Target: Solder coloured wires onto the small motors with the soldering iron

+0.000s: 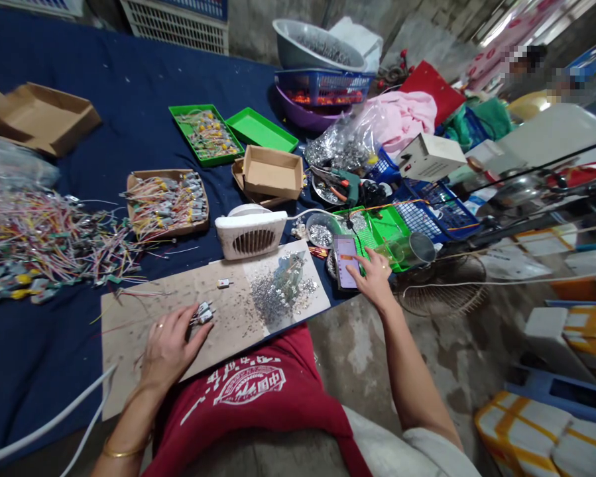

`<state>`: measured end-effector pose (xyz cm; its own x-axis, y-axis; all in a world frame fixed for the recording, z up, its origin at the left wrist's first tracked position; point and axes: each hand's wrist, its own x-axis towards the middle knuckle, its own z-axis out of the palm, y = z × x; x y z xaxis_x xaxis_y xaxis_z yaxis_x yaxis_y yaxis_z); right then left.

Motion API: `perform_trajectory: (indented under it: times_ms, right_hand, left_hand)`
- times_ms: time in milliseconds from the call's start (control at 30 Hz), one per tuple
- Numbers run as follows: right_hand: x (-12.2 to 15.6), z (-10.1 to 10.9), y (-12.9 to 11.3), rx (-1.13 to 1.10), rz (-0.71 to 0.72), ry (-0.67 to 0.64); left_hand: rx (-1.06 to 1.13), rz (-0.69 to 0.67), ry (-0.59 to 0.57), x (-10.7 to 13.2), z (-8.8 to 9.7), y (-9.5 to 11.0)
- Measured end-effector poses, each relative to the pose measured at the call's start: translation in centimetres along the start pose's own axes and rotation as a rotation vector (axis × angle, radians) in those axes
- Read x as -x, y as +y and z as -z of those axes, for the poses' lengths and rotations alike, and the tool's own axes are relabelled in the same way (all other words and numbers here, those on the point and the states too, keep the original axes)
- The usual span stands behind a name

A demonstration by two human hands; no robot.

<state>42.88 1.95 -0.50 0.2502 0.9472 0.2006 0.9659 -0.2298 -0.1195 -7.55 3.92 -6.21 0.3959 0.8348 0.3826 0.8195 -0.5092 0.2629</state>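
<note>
My left hand point(168, 344) rests on the cardboard work sheet point(143, 311), its thumb and fingers closed around a few small silver motors point(205, 313). One more small motor point(223, 283) lies apart on the sheet, a little beyond. My right hand point(374, 275) reaches out to the right with fingers apart, a fingertip at the lit screen of a phone point(347, 262) propped at the table edge. Between the hands, a heap of tiny metal parts point(278, 291) is spread over the paler end of the sheet.
A small white fan point(252, 235) stands behind the sheet. Wired motors fill a cardboard box point(168, 232) and pile up loosely at left. Green trays point(262, 129), a glue gun point(350, 187), a clear cup point(419, 250) and stacked basins point(320, 46) crowd the back and right.
</note>
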Motion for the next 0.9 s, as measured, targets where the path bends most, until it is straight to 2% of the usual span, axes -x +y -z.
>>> perform_trajectory:
  times_ms: [200, 400, 633, 900]
  right_hand:
    - [2.5, 1.2, 0.2, 0.036, 0.026, 0.024]
    - [1.2, 1.4, 0.5, 0.041, 0.04, 0.016]
    - [-0.3, 0.7, -0.4, 0.019, 0.082, 0.02]
    - [1.9, 1.3, -1.5, -0.012, 0.147, 0.043]
  left_hand:
    - [0.0, -0.005, 0.005, 0.0, 0.0, -0.1]
    - [-0.006, -0.015, 0.005, 0.0, 0.0, -0.1]
    - [0.015, 0.004, 0.001, 0.2, -0.1, -0.2]
    - [0.006, 0.009, -0.016, 0.0, 0.1, -0.1]
